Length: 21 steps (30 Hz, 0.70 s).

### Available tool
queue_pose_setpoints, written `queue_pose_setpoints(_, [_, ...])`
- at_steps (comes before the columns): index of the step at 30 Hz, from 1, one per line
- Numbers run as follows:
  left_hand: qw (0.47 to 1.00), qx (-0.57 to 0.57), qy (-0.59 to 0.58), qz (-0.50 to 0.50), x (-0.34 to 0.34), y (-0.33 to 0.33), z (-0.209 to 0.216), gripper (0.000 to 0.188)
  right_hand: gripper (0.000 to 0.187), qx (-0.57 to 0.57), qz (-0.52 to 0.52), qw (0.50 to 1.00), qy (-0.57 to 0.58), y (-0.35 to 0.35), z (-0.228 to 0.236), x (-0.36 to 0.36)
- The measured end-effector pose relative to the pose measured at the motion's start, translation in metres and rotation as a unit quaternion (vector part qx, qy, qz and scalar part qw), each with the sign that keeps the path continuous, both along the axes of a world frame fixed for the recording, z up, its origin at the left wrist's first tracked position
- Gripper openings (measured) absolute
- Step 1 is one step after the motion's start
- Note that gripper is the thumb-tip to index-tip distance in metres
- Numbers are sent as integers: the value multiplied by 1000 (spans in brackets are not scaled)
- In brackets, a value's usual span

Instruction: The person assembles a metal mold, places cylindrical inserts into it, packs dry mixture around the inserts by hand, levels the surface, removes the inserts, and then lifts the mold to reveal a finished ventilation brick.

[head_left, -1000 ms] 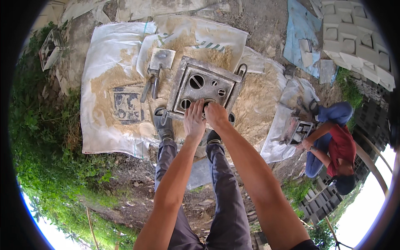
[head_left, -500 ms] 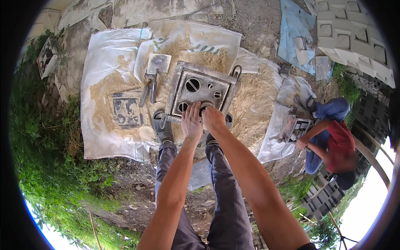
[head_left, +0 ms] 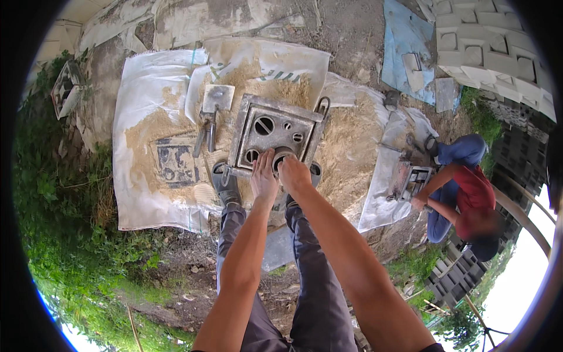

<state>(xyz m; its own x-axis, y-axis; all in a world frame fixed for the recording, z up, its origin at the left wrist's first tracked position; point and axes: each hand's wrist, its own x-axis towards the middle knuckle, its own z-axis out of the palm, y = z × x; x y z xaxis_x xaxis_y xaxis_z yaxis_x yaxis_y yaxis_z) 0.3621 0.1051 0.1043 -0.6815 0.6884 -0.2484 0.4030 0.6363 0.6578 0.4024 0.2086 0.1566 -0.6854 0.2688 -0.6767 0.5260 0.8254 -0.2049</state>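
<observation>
A square grey metal mould (head_left: 271, 108) lies between my feet, with a raised frame and looped handles at two corners. Its plate has several round openings, some crossed by a bar. At the near right opening sits a round metal ring (head_left: 283, 152); my right hand (head_left: 295, 174) is closed on its near side, the fingertips partly hidden. My left hand (head_left: 264, 178) lies beside it with fingers stretched out, their tips on the plate's near edge.
Left of the mould are a flat square trowel (head_left: 217, 98) and a patterned block (head_left: 177, 161) on a sandy white sheet (head_left: 135, 88). At right, a crouching person (head_left: 472, 193) works at another mould (head_left: 415, 180). Pale stacked blocks (head_left: 469, 38) stand at the far right.
The whole view has shifted slightly. The ring shows more fully between my hands, and my left fingers have slid nearer to me along the plate.
</observation>
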Motion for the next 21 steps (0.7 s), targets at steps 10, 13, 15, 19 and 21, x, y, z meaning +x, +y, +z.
queue_pose_setpoints(10, [1000, -8, 16, 20, 17, 20, -3, 49, 24, -25, -89, 995, -32, 22, 41, 1])
queue_pose_setpoints(13, [998, -55, -35, -22, 7, 17, 0, 52, 21, -23, -33, 999, 25, 25, 77, 17])
queue_pose_setpoints(15, [999, -47, -10, -7, 4, -10, -9, 51, 18, -38, -16, 998, 41, 16, 106, 21])
queue_pose_setpoints(19, [995, 9, -61, 74, 25, -5, 14, 49, 20, -67, -131, 986, 79, 23, 131, 62])
queue_pose_setpoints(21, [993, 8, -43, 107, 35, -16, 26, 41, 18, -63, -122, 986, 93, 25, 145, 75])
